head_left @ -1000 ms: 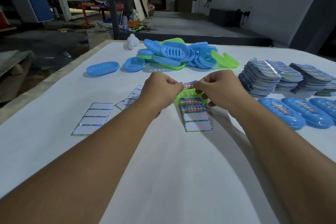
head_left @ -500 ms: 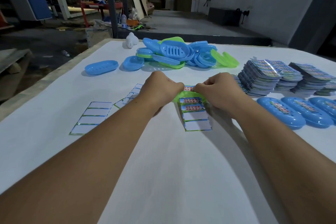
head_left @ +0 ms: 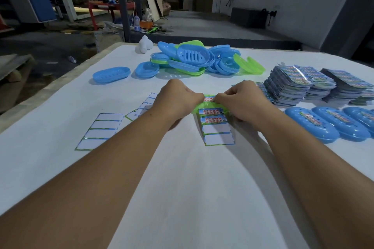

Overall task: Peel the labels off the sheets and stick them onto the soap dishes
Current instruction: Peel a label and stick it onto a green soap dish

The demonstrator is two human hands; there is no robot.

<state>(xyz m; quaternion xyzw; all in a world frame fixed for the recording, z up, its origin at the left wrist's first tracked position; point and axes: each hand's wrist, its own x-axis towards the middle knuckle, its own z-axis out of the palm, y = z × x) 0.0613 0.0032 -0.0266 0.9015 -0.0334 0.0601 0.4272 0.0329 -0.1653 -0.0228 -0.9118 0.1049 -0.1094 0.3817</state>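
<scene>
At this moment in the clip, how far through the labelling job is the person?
Done: labelled blue dishes lie at right, and a fully peeled sheet at left. In hand: the left hand and right hand hold one label over a green dish. Left: two labels on the current sheet, an unlabelled pile, and sheet stacks.

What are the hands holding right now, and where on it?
Both hands, left and right, pinch one label by its two ends, over the green dish.
</scene>
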